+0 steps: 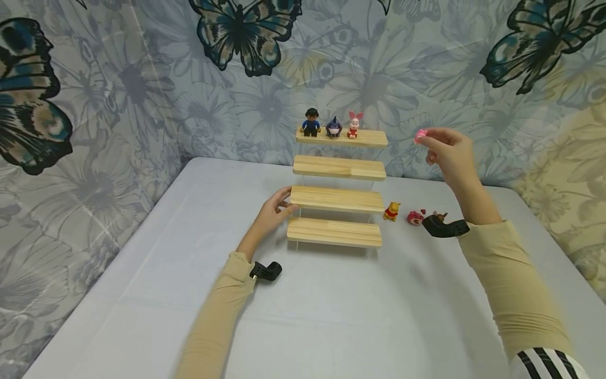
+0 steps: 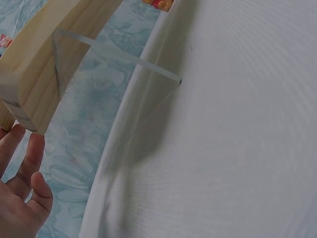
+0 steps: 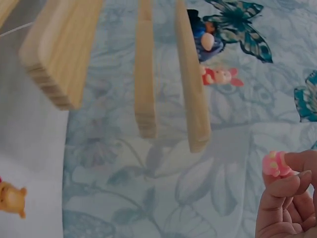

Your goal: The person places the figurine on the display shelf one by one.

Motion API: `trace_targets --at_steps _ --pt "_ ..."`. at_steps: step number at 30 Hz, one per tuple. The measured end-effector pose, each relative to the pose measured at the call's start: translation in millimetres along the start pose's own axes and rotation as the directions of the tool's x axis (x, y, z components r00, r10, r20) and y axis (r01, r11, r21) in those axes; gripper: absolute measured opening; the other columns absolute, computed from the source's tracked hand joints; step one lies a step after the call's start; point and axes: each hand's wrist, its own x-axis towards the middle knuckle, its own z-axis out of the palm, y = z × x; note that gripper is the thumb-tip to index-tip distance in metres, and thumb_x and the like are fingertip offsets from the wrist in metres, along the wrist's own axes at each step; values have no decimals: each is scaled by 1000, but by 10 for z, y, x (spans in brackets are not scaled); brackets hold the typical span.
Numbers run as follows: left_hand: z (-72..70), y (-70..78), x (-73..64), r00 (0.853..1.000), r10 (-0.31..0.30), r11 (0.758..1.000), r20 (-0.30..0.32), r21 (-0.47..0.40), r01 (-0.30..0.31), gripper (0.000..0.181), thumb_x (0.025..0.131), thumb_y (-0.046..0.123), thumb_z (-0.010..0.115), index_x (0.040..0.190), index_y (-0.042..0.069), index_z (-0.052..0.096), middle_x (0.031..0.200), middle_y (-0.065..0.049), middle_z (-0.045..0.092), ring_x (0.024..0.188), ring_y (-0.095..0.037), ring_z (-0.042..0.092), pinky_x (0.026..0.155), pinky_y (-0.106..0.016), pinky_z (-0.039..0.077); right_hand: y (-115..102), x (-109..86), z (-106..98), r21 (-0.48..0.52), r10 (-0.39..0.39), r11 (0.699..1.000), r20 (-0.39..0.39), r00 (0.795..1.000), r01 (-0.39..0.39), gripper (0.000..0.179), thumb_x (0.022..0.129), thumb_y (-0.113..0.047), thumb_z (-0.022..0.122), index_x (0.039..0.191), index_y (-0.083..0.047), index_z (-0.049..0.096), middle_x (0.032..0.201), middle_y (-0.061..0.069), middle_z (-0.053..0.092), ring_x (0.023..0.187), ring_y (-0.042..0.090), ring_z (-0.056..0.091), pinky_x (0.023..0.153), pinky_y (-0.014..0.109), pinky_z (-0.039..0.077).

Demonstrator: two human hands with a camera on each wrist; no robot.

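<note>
1. Pinched in the right hand (image 1: 453,153), a pink figure (image 1: 420,136) is held up right of the top shelf (image 1: 374,139) in the head view; the left hand (image 1: 272,211) grips the end of a lower shelf (image 1: 337,199), probably for steadiness.
2. Left wrist: fingertips (image 2: 35,144) meet the wood's edge, seemingly bracing it.
3. Right wrist: thumb and fingers pinch, likely because the figure is small.

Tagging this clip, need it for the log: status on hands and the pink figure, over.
Right hand pinches small pink figure, aloft right of wooden shelf. Left hand touches shelf's left side. No obstacle seen between figure and top board.
</note>
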Motion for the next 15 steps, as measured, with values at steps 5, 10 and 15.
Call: trace_targets --at_steps 5,10,15 --pt "-20 137 -57 1000 -29 999 0 38 29 54 90 6 55 135 -7 30 134 -24 35 98 -33 50 74 -35 41 74 180 184 -19 9 1000 19 1000 -8 12 77 -3 70 88 0 67 78 6 66 46 12 37 44 21 37" --pt "-13 107 -33 1000 -9 1000 6 27 9 54 90 6 55 135 -8 30 134 -25 35 98 -33 50 72 -34 41 121 287 288 7 50 999 48 998 -51 13 77 -3 70 90 0 67 78 6 66 44 13 33 43 23 32" --pt "-3 -86 30 1000 0 1000 2 22 0 57 89 15 58 136 -3 31 134 -20 37 96 -27 52 70 -30 41 169 362 375 -21 100 995 56 993 -98 15 77 -5 71 90 -2 67 79 5 66 45 12 35 43 22 34"
